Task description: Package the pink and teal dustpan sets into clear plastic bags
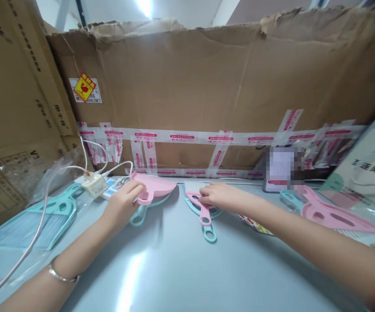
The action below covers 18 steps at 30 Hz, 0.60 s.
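My left hand (124,203) has its fingers closed on the edge of a pink dustpan (160,186), near its handle. Beneath it a turquoise dustpan (138,216) shows mostly by its looped handle. My right hand (218,194) pinches a small pink brush (204,212) by its upper body, its pale bristles pointing to the back. Under that brush a turquoise brush (210,234) lies on the table, its ring handle toward me. The tips of my right fingers are partly hidden against the pink brush.
Turquoise dustpan and brush (34,223) lie at left, crossed by a white cable (43,212) from a charger (95,185). At right are a pink brush and dustpan set (332,212) and a blurred phone-like device (280,169). A large taped cardboard box (174,82) walls the back.
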Available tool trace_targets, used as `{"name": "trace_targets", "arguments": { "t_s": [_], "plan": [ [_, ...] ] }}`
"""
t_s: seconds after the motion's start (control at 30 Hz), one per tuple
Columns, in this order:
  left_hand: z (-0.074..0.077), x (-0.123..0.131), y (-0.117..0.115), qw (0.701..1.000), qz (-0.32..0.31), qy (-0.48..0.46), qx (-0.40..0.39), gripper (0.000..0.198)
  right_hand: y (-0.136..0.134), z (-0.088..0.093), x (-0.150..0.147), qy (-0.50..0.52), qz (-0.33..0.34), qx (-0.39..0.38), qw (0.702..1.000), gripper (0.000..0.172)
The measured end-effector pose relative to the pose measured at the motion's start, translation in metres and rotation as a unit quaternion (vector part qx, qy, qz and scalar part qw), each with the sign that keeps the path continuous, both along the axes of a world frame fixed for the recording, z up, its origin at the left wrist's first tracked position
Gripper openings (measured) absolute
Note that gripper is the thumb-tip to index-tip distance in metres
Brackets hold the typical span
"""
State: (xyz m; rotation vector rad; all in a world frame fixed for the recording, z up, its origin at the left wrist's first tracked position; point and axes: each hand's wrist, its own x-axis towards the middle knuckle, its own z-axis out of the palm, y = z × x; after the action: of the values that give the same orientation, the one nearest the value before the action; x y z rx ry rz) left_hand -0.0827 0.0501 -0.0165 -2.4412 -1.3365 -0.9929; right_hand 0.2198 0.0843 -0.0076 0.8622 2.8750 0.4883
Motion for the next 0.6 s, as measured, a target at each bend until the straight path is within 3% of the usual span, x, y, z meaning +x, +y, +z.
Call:
{"name": "trace_targets", "arguments": {
  "t_s": [0.2,0.33,0.47,0.53,0.6],
  "plan": [
    [-0.007,-0.004,0.005,0.992,0.013,0.050,-0.116,0.046,-0.013,-0.004,0.015,0.127,-0.050,-0.048,0.989,0.033],
    [-0.009,-0.007,0.004,0.988,0.046,0.061,-0.133,0.049,-0.032,0.009,0.069,0.245,-0.149,-0.036,0.957,0.029],
    [-0.007,-0.006,0.001,0.996,0.031,0.035,-0.078,0.040,-0.056,0.009,0.172,0.313,-0.388,-0.020,0.866,0.028],
    [-0.006,-0.004,-0.001,0.998,0.014,0.019,-0.062,0.035,-0.070,-0.004,0.229,0.303,-0.511,0.000,0.805,0.025],
    [-0.005,-0.003,-0.004,0.998,0.002,-0.005,-0.055,0.031,-0.085,-0.025,0.274,0.298,-0.588,0.068,0.749,0.033]
  ]
}}
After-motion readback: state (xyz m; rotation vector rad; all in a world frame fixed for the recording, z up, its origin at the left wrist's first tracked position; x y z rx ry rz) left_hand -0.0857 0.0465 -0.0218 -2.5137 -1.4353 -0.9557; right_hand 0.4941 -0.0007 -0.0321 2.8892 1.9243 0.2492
